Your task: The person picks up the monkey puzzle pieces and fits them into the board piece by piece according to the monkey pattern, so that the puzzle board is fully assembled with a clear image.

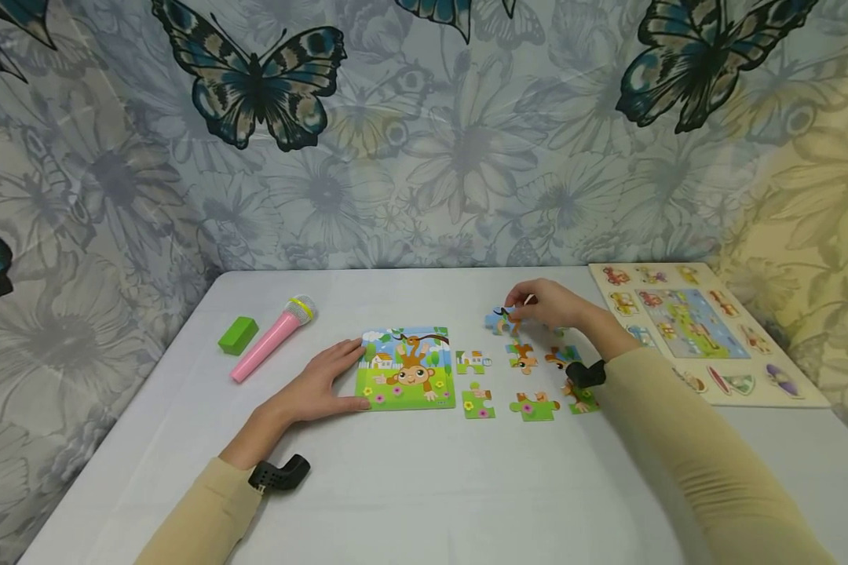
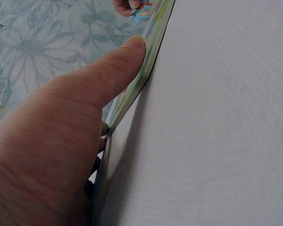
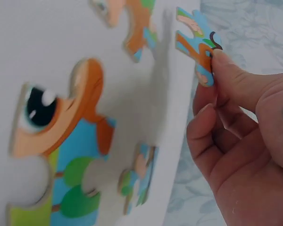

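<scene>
My left hand (image 1: pixel 319 383) rests on the table with its fingers spread along the left side of a monkey picture board (image 1: pixel 396 396). In the left wrist view the thumb (image 2: pixel 118 66) lies straight along the board's edge. With thumb and fingertips, my right hand (image 1: pixel 547 302) pinches a blue and orange puzzle piece (image 3: pixel 200 47) at the back of the loose pieces. The right wrist view shows it tilted up. Below that hand lie other pieces, among them a monkey-eye piece (image 3: pixel 37 117), a brown one (image 1: pixel 521 358) and a green-bottomed one (image 1: pixel 535 406).
More pieces, a house piece (image 1: pixel 470 362) and a flower piece (image 1: pixel 478 402), lie just right of the board. At the left are a pink microphone (image 1: pixel 268 345) and a green block (image 1: pixel 238 336). A large picture sheet (image 1: pixel 763 388) occupies the back right.
</scene>
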`<state>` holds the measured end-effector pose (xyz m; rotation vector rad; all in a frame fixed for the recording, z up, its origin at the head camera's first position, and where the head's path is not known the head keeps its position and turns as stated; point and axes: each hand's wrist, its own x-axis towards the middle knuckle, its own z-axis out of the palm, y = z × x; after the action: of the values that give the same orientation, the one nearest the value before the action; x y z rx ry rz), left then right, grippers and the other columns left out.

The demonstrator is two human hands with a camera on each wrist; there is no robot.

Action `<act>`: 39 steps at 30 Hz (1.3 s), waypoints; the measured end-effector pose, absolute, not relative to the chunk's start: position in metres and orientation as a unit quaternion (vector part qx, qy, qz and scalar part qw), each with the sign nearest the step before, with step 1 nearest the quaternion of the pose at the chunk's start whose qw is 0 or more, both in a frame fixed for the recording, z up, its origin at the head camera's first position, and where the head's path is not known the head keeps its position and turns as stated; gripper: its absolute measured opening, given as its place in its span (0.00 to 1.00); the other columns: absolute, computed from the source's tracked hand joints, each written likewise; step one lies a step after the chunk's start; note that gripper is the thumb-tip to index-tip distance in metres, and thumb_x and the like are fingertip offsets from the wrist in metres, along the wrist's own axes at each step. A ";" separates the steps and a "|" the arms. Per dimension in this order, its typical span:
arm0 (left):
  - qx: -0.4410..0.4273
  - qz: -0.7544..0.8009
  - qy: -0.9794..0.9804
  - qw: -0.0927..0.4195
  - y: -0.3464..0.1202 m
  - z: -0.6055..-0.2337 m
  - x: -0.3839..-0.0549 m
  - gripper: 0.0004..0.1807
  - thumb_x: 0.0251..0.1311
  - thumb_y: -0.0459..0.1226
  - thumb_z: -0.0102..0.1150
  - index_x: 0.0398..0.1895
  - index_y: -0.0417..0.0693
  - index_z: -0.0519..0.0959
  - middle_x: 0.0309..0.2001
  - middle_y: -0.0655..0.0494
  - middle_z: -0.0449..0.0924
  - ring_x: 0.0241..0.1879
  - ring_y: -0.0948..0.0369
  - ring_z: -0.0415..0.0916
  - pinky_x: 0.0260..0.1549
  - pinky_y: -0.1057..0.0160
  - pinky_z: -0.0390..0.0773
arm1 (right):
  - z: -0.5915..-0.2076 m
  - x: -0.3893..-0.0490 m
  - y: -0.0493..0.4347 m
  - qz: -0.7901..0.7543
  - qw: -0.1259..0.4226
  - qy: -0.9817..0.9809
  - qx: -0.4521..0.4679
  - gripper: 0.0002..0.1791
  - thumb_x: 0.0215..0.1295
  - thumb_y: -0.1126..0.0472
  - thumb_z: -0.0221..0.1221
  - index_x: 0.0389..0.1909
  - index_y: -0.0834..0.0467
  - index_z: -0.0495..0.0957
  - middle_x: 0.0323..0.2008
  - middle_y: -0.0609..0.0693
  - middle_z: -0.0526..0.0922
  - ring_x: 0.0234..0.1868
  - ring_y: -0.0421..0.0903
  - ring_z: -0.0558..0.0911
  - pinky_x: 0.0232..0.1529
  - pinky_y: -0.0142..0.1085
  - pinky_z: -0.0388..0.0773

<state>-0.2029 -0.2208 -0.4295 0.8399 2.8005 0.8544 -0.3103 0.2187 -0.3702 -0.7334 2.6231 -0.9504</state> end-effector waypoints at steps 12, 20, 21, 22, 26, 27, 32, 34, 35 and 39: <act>0.273 0.277 0.920 0.050 -0.223 -0.430 -0.206 0.53 0.54 0.58 0.71 0.77 0.41 0.61 0.79 0.48 0.52 0.77 0.44 0.44 0.71 0.39 0.48 | -0.361 -0.308 0.181 -0.366 0.129 0.884 -0.260 0.10 0.74 0.64 0.59 0.49 0.65 0.79 0.43 0.55 0.81 0.40 0.57 0.81 0.41 0.47 0.77; 0.270 0.284 0.918 0.054 -0.221 -0.427 -0.203 0.54 0.53 0.57 0.72 0.77 0.41 0.61 0.79 0.48 0.52 0.77 0.45 0.44 0.71 0.39 0.48 | -0.365 -0.309 0.135 -0.372 0.143 0.871 -0.286 0.07 0.74 0.64 0.59 0.47 0.63 0.80 0.38 0.52 0.80 0.37 0.56 0.79 0.38 0.43 0.76; 0.270 0.284 0.919 0.053 -0.221 -0.427 -0.203 0.54 0.53 0.57 0.72 0.77 0.41 0.61 0.79 0.48 0.52 0.77 0.45 0.44 0.72 0.39 0.48 | -0.366 -0.308 0.129 -0.373 0.146 0.870 -0.288 0.07 0.74 0.64 0.59 0.46 0.63 0.80 0.38 0.52 0.80 0.37 0.55 0.79 0.38 0.42 0.76; 0.270 0.282 0.919 0.053 -0.221 -0.427 -0.203 0.53 0.53 0.57 0.72 0.77 0.41 0.61 0.79 0.48 0.52 0.77 0.45 0.44 0.72 0.39 0.48 | -0.367 -0.308 0.124 -0.374 0.148 0.868 -0.291 0.07 0.74 0.64 0.59 0.46 0.62 0.80 0.38 0.52 0.80 0.37 0.55 0.79 0.38 0.41 0.76; 0.269 0.278 0.921 0.052 -0.220 -0.428 -0.203 0.53 0.54 0.57 0.72 0.77 0.41 0.61 0.79 0.48 0.52 0.77 0.45 0.44 0.72 0.40 0.48 | -0.370 -0.306 0.106 -0.380 0.158 0.860 -0.301 0.07 0.74 0.64 0.59 0.46 0.62 0.80 0.38 0.52 0.80 0.38 0.54 0.79 0.38 0.39 0.74; 0.270 0.277 0.921 0.052 -0.220 -0.428 -0.203 0.53 0.54 0.57 0.72 0.77 0.41 0.61 0.79 0.47 0.52 0.77 0.45 0.44 0.72 0.40 0.48 | -0.371 -0.306 0.102 -0.383 0.161 0.857 -0.305 0.06 0.74 0.64 0.59 0.46 0.62 0.81 0.38 0.52 0.80 0.38 0.54 0.79 0.38 0.39 0.74; 0.268 0.277 0.921 0.056 -0.220 -0.428 -0.203 0.53 0.54 0.57 0.71 0.77 0.41 0.61 0.79 0.47 0.52 0.77 0.44 0.44 0.71 0.39 0.48 | -0.373 -0.303 0.088 -0.380 0.164 0.850 -0.326 0.06 0.74 0.66 0.58 0.45 0.63 0.81 0.38 0.53 0.81 0.38 0.50 0.80 0.41 0.39 0.76; 0.266 0.276 0.922 0.058 -0.220 -0.428 -0.203 0.53 0.54 0.57 0.71 0.78 0.41 0.61 0.79 0.47 0.52 0.77 0.45 0.44 0.72 0.39 0.48 | -0.374 -0.302 0.083 -0.376 0.166 0.850 -0.329 0.06 0.74 0.66 0.58 0.45 0.63 0.81 0.39 0.53 0.81 0.38 0.49 0.80 0.41 0.40 0.77; 0.266 0.276 0.922 0.058 -0.220 -0.428 -0.203 0.53 0.54 0.58 0.71 0.78 0.41 0.60 0.79 0.47 0.52 0.77 0.45 0.44 0.72 0.39 0.47 | -0.375 -0.303 0.081 -0.372 0.166 0.851 -0.331 0.06 0.74 0.66 0.58 0.45 0.62 0.81 0.38 0.52 0.81 0.38 0.48 0.79 0.41 0.40 0.76; 0.265 0.275 0.922 0.061 -0.221 -0.429 -0.204 0.54 0.54 0.58 0.71 0.78 0.41 0.60 0.79 0.48 0.51 0.78 0.45 0.43 0.72 0.39 0.47 | -0.379 -0.303 0.073 -0.355 0.173 0.860 -0.323 0.04 0.73 0.65 0.59 0.43 0.60 0.82 0.37 0.50 0.81 0.38 0.47 0.76 0.42 0.38 0.75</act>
<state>-0.2037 -0.2206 -0.4290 0.8023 2.7897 0.8318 -0.3032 0.0727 -0.3786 -0.9156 2.4408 -1.0064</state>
